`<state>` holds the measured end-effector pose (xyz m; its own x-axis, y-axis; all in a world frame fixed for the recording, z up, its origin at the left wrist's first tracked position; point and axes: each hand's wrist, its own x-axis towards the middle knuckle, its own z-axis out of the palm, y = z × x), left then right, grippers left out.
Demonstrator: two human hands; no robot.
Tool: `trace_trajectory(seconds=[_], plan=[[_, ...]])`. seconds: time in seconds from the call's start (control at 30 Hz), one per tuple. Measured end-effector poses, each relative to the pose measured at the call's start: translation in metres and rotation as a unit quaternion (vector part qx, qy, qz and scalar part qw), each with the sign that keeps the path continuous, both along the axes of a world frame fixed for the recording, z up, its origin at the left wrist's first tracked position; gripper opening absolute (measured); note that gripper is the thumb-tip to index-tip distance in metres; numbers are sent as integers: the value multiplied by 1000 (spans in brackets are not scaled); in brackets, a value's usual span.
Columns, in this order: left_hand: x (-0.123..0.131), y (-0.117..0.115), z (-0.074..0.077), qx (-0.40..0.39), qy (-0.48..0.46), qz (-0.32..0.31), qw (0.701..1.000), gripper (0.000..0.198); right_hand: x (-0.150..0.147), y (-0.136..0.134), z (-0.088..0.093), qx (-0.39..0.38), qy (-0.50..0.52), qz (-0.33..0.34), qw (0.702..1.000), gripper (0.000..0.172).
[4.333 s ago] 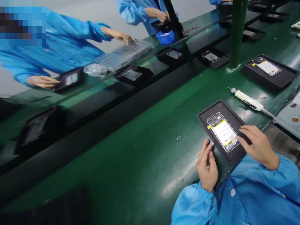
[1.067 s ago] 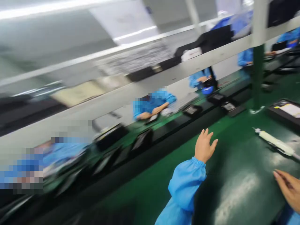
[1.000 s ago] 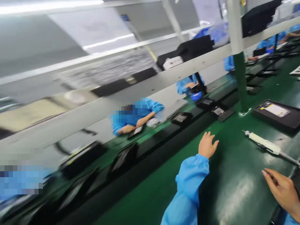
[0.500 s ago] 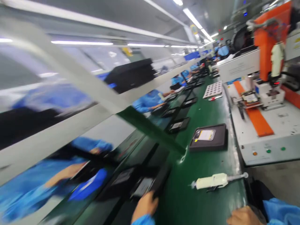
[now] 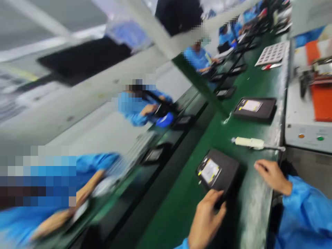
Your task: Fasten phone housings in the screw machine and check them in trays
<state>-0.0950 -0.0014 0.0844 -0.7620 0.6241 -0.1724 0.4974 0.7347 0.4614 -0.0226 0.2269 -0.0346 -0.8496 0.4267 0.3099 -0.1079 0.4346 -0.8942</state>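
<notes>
The view is blurred and tilted. A black tray (image 5: 228,167) carrying a phone with a white and yellow back (image 5: 209,171) lies on the green belt (image 5: 181,211) in front of me. My left hand (image 5: 206,219) grips the tray's near end, fingers curled over its edge. My right hand (image 5: 272,175) rests flat on the belt's right edge beside the tray, holding nothing. A cream hand tool with a cable (image 5: 250,142) lies just beyond the tray.
A second black tray with a phone (image 5: 255,108) sits farther along the belt, near a slanted green post (image 5: 199,83). A grey machine with buttons (image 5: 308,135) stands at right. People in blue coats (image 5: 140,105) work across the dark middle lane with more trays.
The view has swung around. My left hand, reaching to a tray on the middle lane half a second ago, now holds a tray with a phone on the belt before me. My right hand stays at the belt's edge.
</notes>
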Motion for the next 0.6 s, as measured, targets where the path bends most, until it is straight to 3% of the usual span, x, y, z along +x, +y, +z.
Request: trace_trajectory(seconds=[0.07,0.13,0.2,0.27,0.33,0.4,0.47,0.53,0.6], plan=[[51,9,-18,8,-30,6,1000,31,-2,7,5,-12,-33,24,999,40],[92,12,-38,24,-63,12,998,33,1,9,8,43,-65,71,994,39],[120,11,-52,70,-118,40,990,31,10,8,10,137,-96,129,977,32],[130,7,-55,160,-198,139,957,29,22,8,10,225,-116,165,953,26],[122,2,-49,283,-271,296,871,36,32,8,8,277,-122,172,937,27],[106,-2,-38,398,-321,427,746,44,41,9,6,295,-122,168,933,28],[91,-5,-29,458,-371,479,651,46,49,8,7,300,-121,162,932,28],[82,-7,-26,457,-410,504,607,47,57,4,11,305,-125,159,931,25],[74,-10,-33,424,-408,547,595,45,61,-4,14,315,-140,160,925,20]])
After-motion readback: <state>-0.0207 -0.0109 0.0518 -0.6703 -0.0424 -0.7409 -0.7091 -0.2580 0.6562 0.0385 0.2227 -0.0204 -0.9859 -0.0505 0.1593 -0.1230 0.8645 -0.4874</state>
